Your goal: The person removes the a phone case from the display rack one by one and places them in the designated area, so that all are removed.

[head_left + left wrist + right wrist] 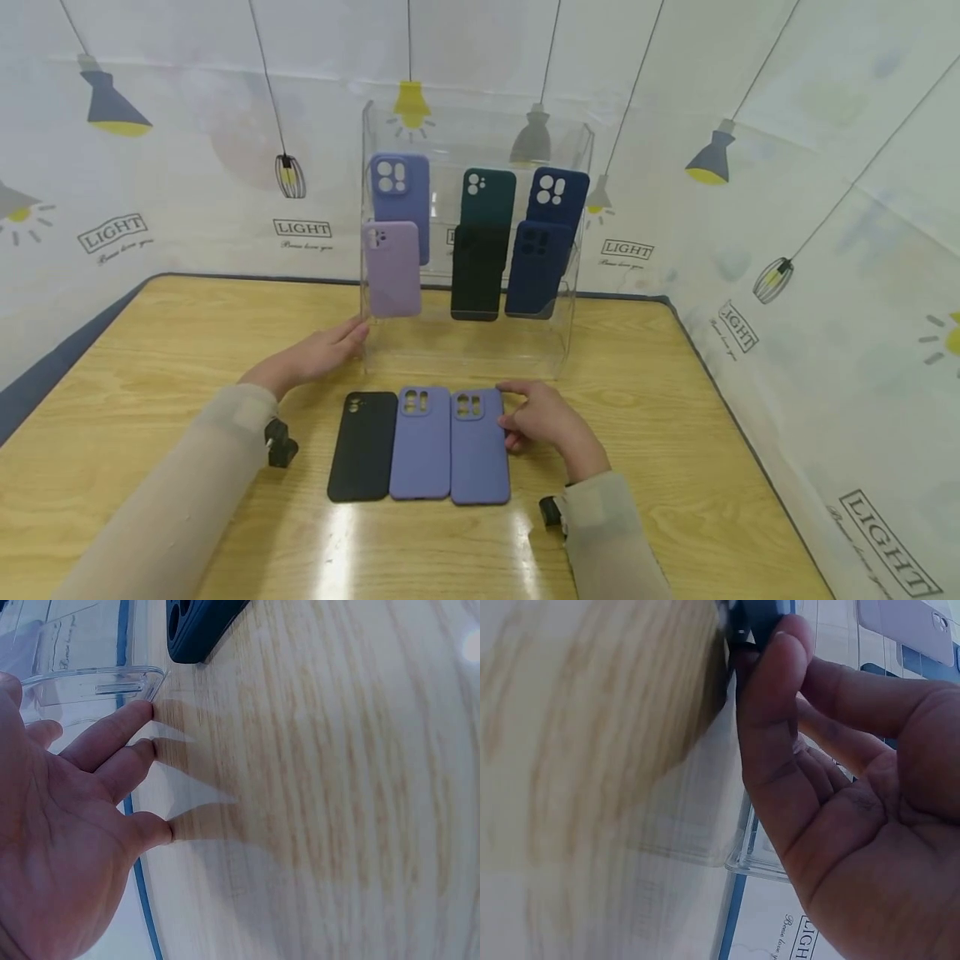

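Observation:
Three phone cases lie side by side on the wooden table: a black case (363, 450), a periwinkle case (420, 458) in the middle and another periwinkle case (481, 462) on the right. My right hand (542, 417) is at the upper right edge of the rightmost case, pinching that edge; in the right wrist view its fingertips (769, 675) meet at the dark-looking case edge. My left hand (322, 357), fingers spread, touches the lower left side of a clear acrylic stand (465, 365). In the left wrist view its fingertips (141, 712) rest by the stand's corner.
Upright in the stand are a blue-purple case (408, 200), a lilac case (393, 271), a dark green case (491, 196), a black case (477, 279), and two navy cases (558, 196), one before the other. Behind it hangs a lamp-printed cloth wall (225, 242).

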